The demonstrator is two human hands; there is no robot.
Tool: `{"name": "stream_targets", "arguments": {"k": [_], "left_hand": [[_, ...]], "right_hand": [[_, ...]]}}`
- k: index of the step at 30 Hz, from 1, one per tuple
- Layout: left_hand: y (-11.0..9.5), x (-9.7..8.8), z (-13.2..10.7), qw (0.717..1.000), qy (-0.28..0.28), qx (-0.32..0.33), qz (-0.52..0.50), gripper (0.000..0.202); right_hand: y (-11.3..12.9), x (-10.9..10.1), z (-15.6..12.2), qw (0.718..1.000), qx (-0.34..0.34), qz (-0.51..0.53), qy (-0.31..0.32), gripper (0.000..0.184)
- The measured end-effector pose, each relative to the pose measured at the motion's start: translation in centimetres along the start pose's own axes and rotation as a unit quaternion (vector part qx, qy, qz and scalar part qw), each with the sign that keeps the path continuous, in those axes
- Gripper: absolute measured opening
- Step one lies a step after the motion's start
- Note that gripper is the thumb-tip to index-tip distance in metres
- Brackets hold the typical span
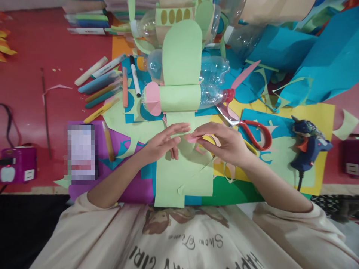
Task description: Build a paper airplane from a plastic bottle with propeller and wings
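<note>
Between the thumb and fingers of my right hand (pixel 226 144) is a small piece of pink paper (pixel 193 139). My left hand (pixel 161 145) is beside it with its fingers stretched out and apart, and seems to hold nothing. Both hands hover over light green paper sheets (pixel 183 175). Just beyond them lies a clear plastic bottle (pixel 211 96) on its side, wrapped in a light green paper band (pixel 179 98). It has a pink paper piece (pixel 153 99) at its base and a pink paper strip (pixel 246 74) at its red cap (pixel 229 95). A tall green rounded flap (pixel 182 52) stands behind the band.
Red-handled scissors (pixel 256 134) lie right of my right hand, and a blue glue gun (pixel 310 149) with a cable is farther right. Markers (pixel 98 86) and a blurred-out phone (pixel 81 153) are on the left. More bottles (pixel 148 28) and blue paper (pixel 316 63) fill the back.
</note>
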State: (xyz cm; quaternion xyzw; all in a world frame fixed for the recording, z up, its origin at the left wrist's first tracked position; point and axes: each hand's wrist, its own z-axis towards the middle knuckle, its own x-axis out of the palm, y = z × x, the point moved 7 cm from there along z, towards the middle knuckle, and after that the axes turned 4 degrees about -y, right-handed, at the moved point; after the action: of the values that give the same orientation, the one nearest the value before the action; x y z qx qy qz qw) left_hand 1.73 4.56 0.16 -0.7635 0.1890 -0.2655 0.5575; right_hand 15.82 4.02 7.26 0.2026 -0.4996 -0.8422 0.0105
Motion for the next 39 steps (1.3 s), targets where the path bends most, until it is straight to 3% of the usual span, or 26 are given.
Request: {"name": "stream_targets", "arguments": {"k": [5,11,13,16,20,24,27,33,39], "left_hand": [[-0.2,0.0,-0.1,0.999,0.029,-0.016,-0.031,0.041],[0.3,0.9,-0.2,0.994,0.077,-0.066,-0.047,0.055],[0.2,0.6,-0.2,0.997,0.042,-0.056,-0.036,0.051],[-0.8,-0.9,-0.5,0.995,-0.081,-0.015,0.051,0.03],[-3.3,-2.9,-1.4,0.945,-0.228,0.09,0.217,0.015],[-5.7,-3.8,-1.9,0.838,-0.318,0.216,0.386,0.009],[-6.2,-4.4,-1.5,0.78,-0.35,0.251,0.454,0.011],[-5.5,-5.8,-0.4,0.742,-0.374,0.258,0.494,0.013],[-4.8,-6.3,0.5,0.744,-0.36,0.26,0.5,0.011]], "right_hand": [[-0.3,0.1,0.5,0.999,0.026,0.008,0.034,0.02],[-0.3,-0.1,0.2,0.995,0.035,0.086,0.035,0.023],[-0.7,-0.1,0.0,0.994,0.051,0.089,0.036,0.025],[-2.0,-0.7,-0.1,0.994,0.101,0.043,0.011,0.023],[-3.4,-1.6,-0.2,0.987,0.154,-0.021,-0.045,0.017],[-3.4,-1.9,0.3,0.983,0.144,-0.072,-0.086,0.016],[-3.5,-2.0,1.0,0.977,0.133,-0.135,-0.102,0.015],[-4.5,-1.9,2.0,0.953,0.115,-0.257,-0.114,0.013],[-5.0,-1.3,2.4,0.933,0.089,-0.335,-0.094,0.017]]}}
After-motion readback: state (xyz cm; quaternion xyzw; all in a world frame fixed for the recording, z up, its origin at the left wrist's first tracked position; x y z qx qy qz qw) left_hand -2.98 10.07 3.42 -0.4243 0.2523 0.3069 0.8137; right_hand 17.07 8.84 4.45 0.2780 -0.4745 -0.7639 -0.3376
